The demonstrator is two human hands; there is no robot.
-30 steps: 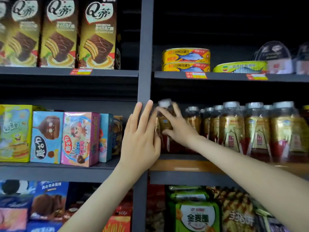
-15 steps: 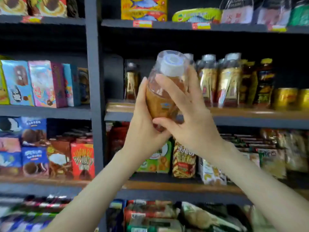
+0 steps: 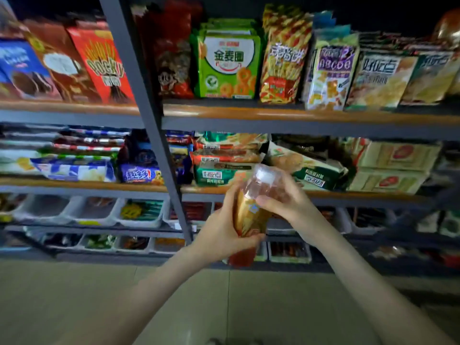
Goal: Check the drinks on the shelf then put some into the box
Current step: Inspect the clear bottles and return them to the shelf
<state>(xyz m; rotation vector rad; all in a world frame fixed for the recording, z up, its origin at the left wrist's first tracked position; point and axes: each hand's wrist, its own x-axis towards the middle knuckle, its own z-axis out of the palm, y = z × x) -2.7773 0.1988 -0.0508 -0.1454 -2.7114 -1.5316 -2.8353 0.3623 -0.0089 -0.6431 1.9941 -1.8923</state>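
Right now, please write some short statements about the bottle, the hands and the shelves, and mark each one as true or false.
1. The left hand and the right hand both hold the drink bottle. True.
2. A green snack bag stands on the shelves, higher than the hands. True.
3. The drink bottle stands on the shelves. False: it is held in the air in front of them.
4. The right hand grips the drink bottle near its cap. True.
5. The left hand holds only the cap. False: it grips the labelled lower part.
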